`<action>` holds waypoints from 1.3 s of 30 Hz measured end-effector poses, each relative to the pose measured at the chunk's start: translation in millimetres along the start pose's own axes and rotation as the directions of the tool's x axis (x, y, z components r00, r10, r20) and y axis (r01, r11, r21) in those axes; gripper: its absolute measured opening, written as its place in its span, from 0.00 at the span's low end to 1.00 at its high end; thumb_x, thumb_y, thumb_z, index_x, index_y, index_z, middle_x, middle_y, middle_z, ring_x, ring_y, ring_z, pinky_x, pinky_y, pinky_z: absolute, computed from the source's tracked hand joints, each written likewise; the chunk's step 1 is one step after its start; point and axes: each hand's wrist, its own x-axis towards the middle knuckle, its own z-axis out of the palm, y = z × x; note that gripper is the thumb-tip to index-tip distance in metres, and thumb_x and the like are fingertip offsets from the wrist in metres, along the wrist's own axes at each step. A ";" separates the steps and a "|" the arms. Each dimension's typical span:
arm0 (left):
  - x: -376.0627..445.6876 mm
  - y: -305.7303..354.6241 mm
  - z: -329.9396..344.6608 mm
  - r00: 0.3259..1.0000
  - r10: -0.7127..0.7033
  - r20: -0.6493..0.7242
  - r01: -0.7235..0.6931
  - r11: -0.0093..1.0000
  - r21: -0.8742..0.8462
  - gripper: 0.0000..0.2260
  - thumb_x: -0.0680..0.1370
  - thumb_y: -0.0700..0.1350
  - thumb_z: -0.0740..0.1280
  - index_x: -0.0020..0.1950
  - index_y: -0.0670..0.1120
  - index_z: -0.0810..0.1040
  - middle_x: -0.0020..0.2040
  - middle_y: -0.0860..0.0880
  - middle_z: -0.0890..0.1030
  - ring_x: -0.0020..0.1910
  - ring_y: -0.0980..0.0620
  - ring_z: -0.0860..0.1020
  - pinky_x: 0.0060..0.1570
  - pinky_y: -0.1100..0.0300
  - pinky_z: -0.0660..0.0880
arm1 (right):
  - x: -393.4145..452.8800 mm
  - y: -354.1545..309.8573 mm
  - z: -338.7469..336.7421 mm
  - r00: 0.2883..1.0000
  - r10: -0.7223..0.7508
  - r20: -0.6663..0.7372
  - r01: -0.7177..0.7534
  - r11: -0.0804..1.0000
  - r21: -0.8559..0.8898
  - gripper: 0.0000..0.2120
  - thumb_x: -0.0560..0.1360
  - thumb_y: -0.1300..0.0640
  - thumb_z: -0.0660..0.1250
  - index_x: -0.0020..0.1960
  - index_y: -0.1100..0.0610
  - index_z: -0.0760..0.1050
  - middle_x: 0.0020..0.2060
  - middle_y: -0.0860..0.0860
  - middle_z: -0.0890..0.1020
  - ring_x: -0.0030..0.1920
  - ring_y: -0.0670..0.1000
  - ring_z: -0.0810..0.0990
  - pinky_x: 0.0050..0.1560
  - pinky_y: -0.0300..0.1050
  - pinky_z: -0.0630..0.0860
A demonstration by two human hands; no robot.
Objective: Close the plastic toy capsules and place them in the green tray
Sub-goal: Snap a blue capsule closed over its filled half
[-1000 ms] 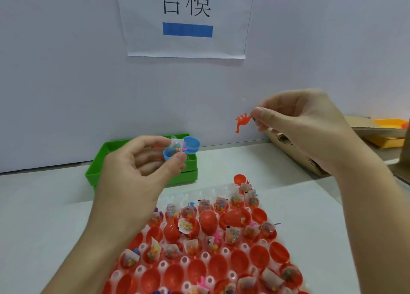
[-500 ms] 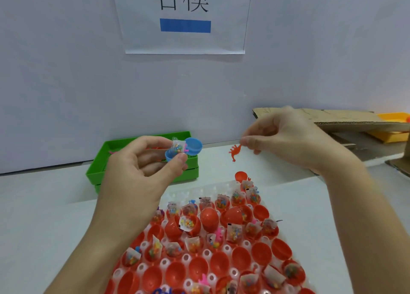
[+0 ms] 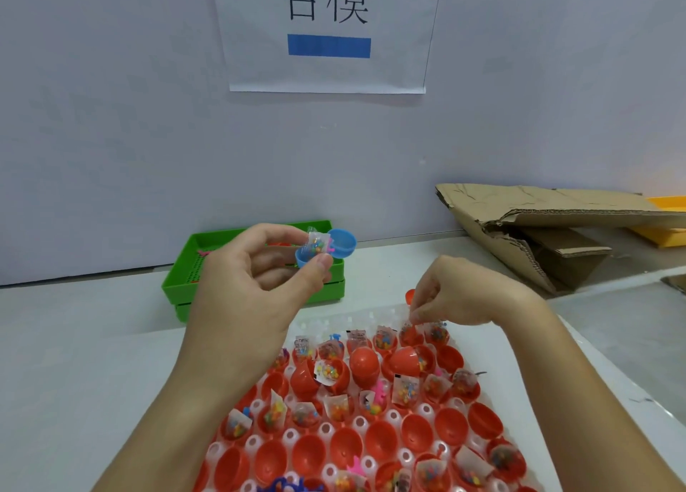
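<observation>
The left hand [image 3: 256, 269] holds a blue capsule [image 3: 326, 248] up in the air, in front of the green tray [image 3: 178, 284]. Its thumb and fingers pinch the bottom half. The lid half hangs open to the side, and a little clear bag of beads pokes out of the top.

A second ago the right hand [image 3: 456, 298] was up high, pinching a small orange toy. Now it has come down to the far edge of the holder [image 3: 402, 454] full of red capsules [image 3: 365, 361] on the counter [image 3: 74, 361]. Its fingertips are pinched close together, right by the back row of cups. The orange toy does not show any more. It may have been dropped into a cup, or it may be hidden under the fingers; I cannot tell which.

The left hand has hardly moved, so the blue capsule is not shut yet. I think the stray toy is being put away first. Next the lid needs to be pushed down over the bag, and then the capsule can go in the green tray just behind it. Most red capsules in the holder are open too.
</observation>
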 end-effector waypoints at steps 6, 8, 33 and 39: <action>0.4 1.9 -0.4 1.000 -0.001 0.000 0.001 1.000 0.001 0.15 0.65 0.52 0.74 0.49 0.49 0.81 0.44 0.52 0.87 0.43 0.51 0.86 0.48 0.59 0.82 | 0.7 -0.6 1.1 0.999 -0.009 0.031 0.010 1.000 -0.027 0.05 0.70 0.50 0.78 0.36 0.44 0.83 0.32 0.40 0.82 0.35 0.42 0.81 0.33 0.36 0.71; 0.2 2.2 -0.7 1.000 0.000 0.004 0.000 1.000 -0.001 0.14 0.66 0.51 0.74 0.49 0.49 0.81 0.44 0.52 0.87 0.43 0.51 0.86 0.47 0.59 0.82 | -0.4 -0.9 0.0 0.999 -0.012 0.032 0.012 1.000 -0.009 0.04 0.69 0.49 0.78 0.37 0.44 0.84 0.32 0.41 0.81 0.34 0.43 0.80 0.32 0.36 0.70; -3.3 20.3 -2.6 0.998 0.053 0.035 -0.051 0.996 -0.073 0.13 0.68 0.51 0.72 0.51 0.51 0.81 0.46 0.55 0.86 0.45 0.54 0.86 0.43 0.68 0.79 | -42.3 -80.5 -30.4 0.936 -0.295 -0.190 0.303 0.404 0.863 0.15 0.73 0.54 0.68 0.58 0.57 0.81 0.52 0.52 0.87 0.51 0.54 0.87 0.47 0.38 0.82; -3.8 19.8 -5.1 0.997 0.064 0.049 -0.061 0.996 -0.061 0.15 0.68 0.53 0.72 0.53 0.53 0.80 0.48 0.55 0.86 0.48 0.53 0.85 0.49 0.62 0.81 | -40.4 -85.0 -27.7 0.918 -0.283 -0.277 0.372 0.380 0.847 0.20 0.67 0.52 0.72 0.57 0.56 0.82 0.48 0.53 0.87 0.50 0.53 0.87 0.48 0.38 0.82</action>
